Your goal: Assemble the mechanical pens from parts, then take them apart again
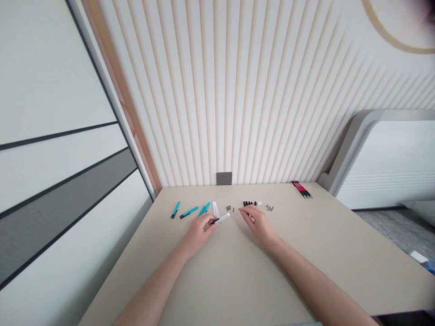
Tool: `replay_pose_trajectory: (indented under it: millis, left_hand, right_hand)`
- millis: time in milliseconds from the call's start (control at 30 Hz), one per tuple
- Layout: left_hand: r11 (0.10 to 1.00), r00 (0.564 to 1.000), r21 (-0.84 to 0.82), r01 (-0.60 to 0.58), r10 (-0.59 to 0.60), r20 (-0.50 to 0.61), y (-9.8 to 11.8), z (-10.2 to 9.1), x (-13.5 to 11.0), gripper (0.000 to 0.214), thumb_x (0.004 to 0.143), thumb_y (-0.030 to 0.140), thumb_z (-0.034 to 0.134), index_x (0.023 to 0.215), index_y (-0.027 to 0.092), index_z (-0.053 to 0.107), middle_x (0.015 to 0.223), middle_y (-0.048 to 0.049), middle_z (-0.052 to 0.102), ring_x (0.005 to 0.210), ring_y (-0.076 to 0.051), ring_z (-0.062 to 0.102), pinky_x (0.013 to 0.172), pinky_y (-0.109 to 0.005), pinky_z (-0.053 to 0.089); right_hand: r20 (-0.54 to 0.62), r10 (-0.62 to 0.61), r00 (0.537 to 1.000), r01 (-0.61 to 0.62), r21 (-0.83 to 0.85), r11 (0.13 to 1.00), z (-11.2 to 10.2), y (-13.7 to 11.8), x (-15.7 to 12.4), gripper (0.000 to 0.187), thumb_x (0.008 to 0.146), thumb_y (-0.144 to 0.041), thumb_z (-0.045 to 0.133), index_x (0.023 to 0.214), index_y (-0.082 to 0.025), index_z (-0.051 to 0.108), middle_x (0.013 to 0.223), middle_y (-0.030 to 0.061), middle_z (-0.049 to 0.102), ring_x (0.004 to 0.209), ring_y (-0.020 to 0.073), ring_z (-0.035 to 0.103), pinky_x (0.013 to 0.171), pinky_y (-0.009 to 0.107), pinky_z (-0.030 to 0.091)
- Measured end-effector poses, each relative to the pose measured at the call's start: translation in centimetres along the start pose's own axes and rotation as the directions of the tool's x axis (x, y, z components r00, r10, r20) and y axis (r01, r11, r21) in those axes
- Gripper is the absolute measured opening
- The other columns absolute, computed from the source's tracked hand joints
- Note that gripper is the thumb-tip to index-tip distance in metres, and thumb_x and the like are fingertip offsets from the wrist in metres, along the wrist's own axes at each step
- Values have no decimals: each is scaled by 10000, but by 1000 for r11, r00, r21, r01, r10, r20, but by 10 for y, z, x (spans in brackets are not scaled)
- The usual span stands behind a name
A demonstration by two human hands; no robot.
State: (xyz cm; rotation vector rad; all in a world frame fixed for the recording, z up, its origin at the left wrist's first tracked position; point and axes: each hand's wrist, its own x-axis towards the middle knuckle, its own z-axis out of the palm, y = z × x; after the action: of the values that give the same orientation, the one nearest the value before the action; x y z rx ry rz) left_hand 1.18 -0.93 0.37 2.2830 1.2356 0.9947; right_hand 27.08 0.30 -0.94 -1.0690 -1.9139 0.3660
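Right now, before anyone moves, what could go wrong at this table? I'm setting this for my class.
The small grey parts lie close beyond the white pen in the left hand, so a careless sweep might scatter them. The right hand is just below the black pieces; these might get knocked and roll. If so, they could mix with the grey bits beside them.

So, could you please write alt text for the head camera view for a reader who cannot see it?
The left hand holds a white, black-tipped pen over a beige desk, the right hand close by. Teal pens and small black parts lie ahead; red-and-black pens farther back.
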Motion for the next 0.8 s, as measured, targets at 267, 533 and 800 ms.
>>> replay_pose_trajectory:
  millis: [267,533,800]
  left_hand:
    - [999,999,8,-34,34,-42,-3,1,0,131,914,279,549,940,189,641,861,-25,667,812,-171,614,786,-294,491]
    - [984,994,154,-92,100,-45,-6,-2,0,101,923,278,556,952,216,630,915,-35,672,897,-205,618,842,-341,477]
    - [976,987,206,-67,95,-128,-19,4,0,130,940,303,534,992,210,608,914,-38,670,892,-208,632,853,-368,484]
  right_hand:
    - [3,52,999,-47,-333,942,-9,41,1,279,965,-269,454,973,-211,727,896,95,673,882,231,606,837,381,473]
    - [188,-104,977,171,-389,905,15,10,3,227,946,-215,496,1068,-243,686,1028,104,640,989,247,564,879,410,460]
    - [292,-140,946,244,-358,901,21,-13,4,308,947,-237,497,1233,-241,611,1166,113,617,1076,260,539,923,424,445]
